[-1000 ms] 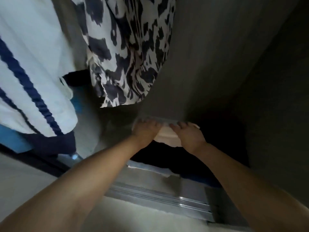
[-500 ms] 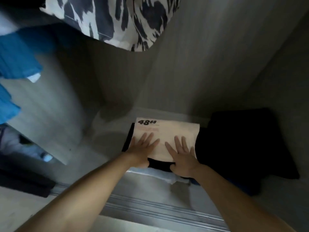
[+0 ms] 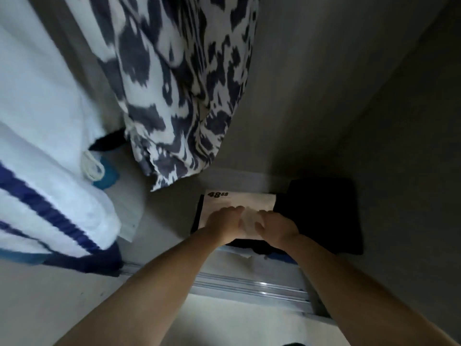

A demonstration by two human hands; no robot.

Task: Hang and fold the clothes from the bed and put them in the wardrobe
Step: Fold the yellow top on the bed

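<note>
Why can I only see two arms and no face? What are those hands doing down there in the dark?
The camera sits on the person's head and looks down, so you see only their bare arms. They are reaching into a wardrobe. The left hand and right hand press flat on a pale folded garment with black numbers printed on it, lying on a dark folded pile on the grey wardrobe floor. Beside it sits a black folded pile. Above hang a white and navy blotchy-patterned garment and a white garment with blue stripes. Nothing is gripped.
</note>
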